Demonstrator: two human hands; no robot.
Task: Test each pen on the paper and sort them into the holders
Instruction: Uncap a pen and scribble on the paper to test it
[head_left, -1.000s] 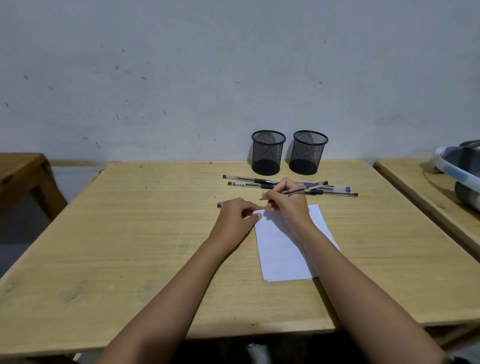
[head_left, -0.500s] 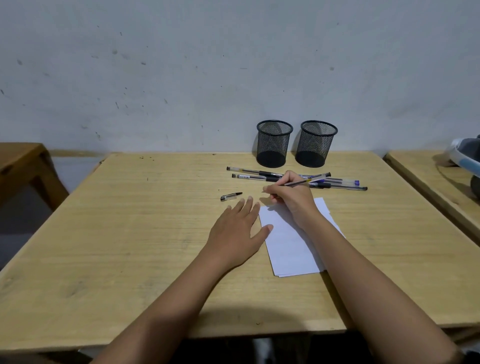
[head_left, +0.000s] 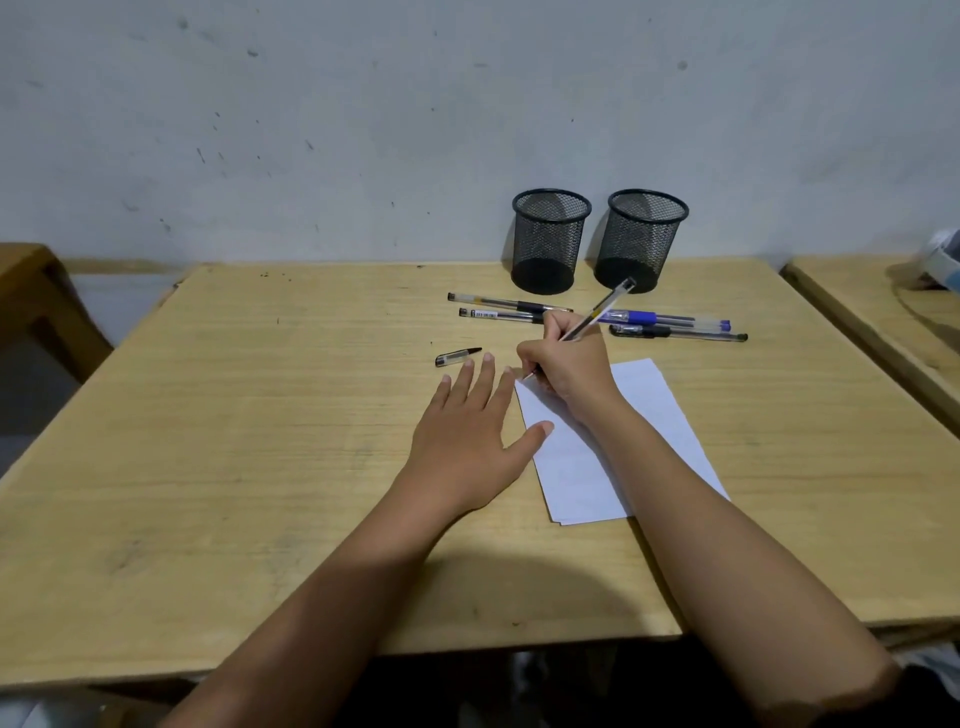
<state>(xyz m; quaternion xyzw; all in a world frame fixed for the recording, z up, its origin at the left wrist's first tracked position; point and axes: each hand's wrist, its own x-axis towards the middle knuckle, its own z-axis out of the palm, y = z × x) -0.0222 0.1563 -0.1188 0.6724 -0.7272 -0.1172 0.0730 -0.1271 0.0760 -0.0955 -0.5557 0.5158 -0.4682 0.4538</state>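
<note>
We look down on a pale wooden table (head_left: 260, 415) set against a scuffed grey wall.

On it, the fingers of the right hand (head_left: 566, 364) curl round a clear-barrelled pen (head_left: 605, 303) and pinch it low down, near the point. The tip meets the far left corner of a white sheet of paper (head_left: 576, 467), and the barrel slants up and away toward the back of the table. The heel of this hand rests on the sheet and the forearm crosses its right side.

The left hand (head_left: 467, 436) lies palm down on the wood with straight, spread fingers and holds nothing. Its thumb tip touches the sheet's left edge.

Just beyond its fingertips we find a loose pen cap (head_left: 457, 357) lying on its side.

Behind the right hand two black-grip pens (head_left: 506, 303) lie side by side, their right ends hidden by the knuckles. To the right of that hand lie a blue pen (head_left: 670, 318) and, just in front of it, a black pen (head_left: 680, 333).

Farther back, close to the wall, two black mesh holders stand upright and near each other: the left holder (head_left: 550, 239) and the right holder (head_left: 644, 239). We make out no pens standing in them.

A second table (head_left: 883, 322) sits to the right and a wooden stool (head_left: 31, 296) at the left.
</note>
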